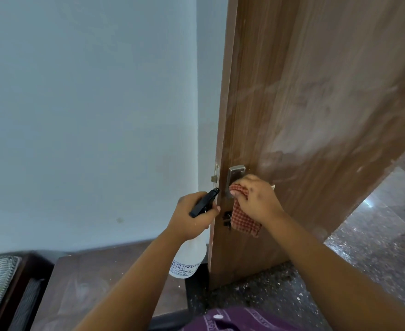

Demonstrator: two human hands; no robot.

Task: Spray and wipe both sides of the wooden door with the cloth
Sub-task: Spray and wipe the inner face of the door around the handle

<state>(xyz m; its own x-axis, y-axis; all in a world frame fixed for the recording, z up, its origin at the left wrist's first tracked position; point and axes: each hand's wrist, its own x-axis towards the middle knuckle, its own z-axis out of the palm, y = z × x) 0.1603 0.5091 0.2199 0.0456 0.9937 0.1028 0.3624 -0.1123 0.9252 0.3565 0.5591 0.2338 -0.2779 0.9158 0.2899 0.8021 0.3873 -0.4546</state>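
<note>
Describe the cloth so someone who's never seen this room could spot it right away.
Find the brown wooden door standing open on the right, then its metal handle plate near the edge. Just below, the right hand presses a cloth against the wood; it is the only red-and-cream checked thing there.

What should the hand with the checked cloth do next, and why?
Probably rub the red checked cloth around the silver metal door handle, then upward: the right hand presses it there, and pale smears still streak the brown wooden door above.
</note>
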